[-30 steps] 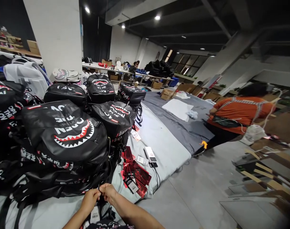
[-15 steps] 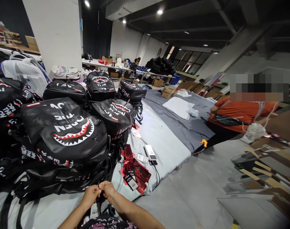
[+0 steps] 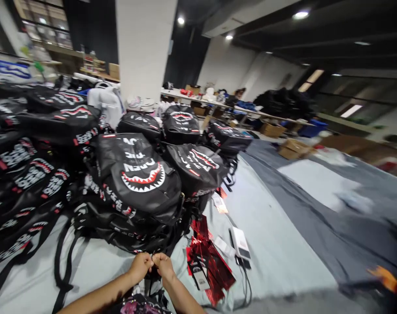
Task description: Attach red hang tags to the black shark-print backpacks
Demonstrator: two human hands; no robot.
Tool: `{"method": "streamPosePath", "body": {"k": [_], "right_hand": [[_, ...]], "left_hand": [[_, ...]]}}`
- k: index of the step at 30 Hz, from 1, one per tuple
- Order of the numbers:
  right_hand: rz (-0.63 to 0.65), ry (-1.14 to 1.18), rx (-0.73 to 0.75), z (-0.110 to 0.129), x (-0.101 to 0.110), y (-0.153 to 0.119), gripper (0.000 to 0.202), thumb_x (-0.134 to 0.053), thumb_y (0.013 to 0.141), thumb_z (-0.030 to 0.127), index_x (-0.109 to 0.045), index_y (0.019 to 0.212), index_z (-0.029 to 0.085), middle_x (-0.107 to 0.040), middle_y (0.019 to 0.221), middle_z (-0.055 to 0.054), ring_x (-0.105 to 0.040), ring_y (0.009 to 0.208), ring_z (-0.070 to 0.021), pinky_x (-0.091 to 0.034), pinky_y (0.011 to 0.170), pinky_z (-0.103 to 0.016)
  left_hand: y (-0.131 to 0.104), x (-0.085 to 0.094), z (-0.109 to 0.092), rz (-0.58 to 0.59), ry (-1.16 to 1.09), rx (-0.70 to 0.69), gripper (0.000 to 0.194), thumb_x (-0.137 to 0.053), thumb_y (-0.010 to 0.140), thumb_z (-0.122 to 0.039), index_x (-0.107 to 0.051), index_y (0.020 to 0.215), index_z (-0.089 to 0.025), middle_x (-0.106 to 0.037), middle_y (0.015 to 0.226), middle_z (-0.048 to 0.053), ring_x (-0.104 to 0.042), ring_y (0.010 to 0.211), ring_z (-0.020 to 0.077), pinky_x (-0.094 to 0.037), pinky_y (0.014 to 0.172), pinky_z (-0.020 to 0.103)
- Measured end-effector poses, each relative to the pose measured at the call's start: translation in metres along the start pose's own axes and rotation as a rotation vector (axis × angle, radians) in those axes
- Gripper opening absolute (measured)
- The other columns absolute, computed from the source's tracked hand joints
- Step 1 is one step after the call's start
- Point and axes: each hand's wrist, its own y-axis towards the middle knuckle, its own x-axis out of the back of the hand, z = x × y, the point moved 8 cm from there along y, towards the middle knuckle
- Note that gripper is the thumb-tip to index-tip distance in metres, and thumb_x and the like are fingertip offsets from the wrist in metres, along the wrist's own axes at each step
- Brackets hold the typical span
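Observation:
My left hand [image 3: 140, 267] and my right hand [image 3: 164, 265] meet fingertip to fingertip at the near edge of a stack of black backpacks. Both are closed in a pinch; whatever is between the fingers is too small to make out. Just beyond them lies the top black backpack [image 3: 141, 174], printed with a red and white shark mouth and white letters. To the right of my hands is a heap of shiny red hang tags [image 3: 214, 261], with a black tag [image 3: 200, 274] carrying a white barcode label on top.
A white power bank [image 3: 240, 242] with a black cable lies right of the tags, on pale cloth [image 3: 276, 248]. More black backpacks [image 3: 31, 174] are piled at left. Beyond are a grey cloth [image 3: 290, 205], a cardboard box [image 3: 293, 149] and a white column [image 3: 144, 52].
The view has swung left, so the backpacks and tags sit further right and the person in orange has left the picture. My hands keep pinching together at the backpack's edge.

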Motion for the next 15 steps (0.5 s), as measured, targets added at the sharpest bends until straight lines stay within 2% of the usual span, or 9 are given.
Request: {"method": "streamPosePath", "body": {"k": [4,7,10,15], "right_hand": [[0.092,0.008,-0.046,-0.014,0.001,0.006,0.038,-0.071,0.047,0.047,-0.055,0.054,0.013,-0.052,0.056,-0.006,-0.039,0.053,-0.0116,-0.024,0.05,-0.022],[0.038,0.055,-0.121,-0.023,0.009,0.008,0.044,-0.075,0.042,0.053,-0.059,0.057,0.015,-0.054,0.056,-0.005,-0.039,0.054,-0.0116,-0.023,0.051,-0.022],[-0.023,0.096,-0.184,-0.026,0.016,0.007,0.043,-0.077,0.035,0.053,-0.065,0.059,0.02,-0.058,0.061,-0.003,-0.046,0.061,-0.0145,-0.03,0.057,-0.024],[0.026,-0.017,-0.195,-0.024,0.018,0.009,0.04,-0.074,0.034,0.059,-0.068,0.055,0.026,-0.06,0.063,-0.001,-0.05,0.067,-0.0159,-0.039,0.065,-0.027]], "left_hand": [[-0.004,-0.001,0.002,-0.022,-0.06,0.09,0.01,-0.048,0.069,-0.022,-0.052,0.067,-0.013,-0.057,0.058,0.002,-0.045,0.052,0.0111,-0.029,0.052,0.022],[-0.006,-0.002,-0.002,-0.018,-0.067,0.107,0.012,-0.051,0.07,-0.021,-0.055,0.064,-0.012,-0.058,0.059,0.002,-0.046,0.052,0.0101,-0.031,0.052,0.022],[-0.006,-0.001,-0.005,-0.033,-0.03,0.112,0.016,-0.051,0.071,-0.019,-0.061,0.061,-0.011,-0.058,0.059,0.002,-0.048,0.054,0.0104,-0.032,0.054,0.022],[-0.002,-0.006,0.001,-0.039,0.013,0.158,0.015,-0.05,0.063,-0.015,-0.066,0.062,-0.014,-0.056,0.056,0.001,-0.053,0.057,0.0142,-0.035,0.054,0.025]]}}
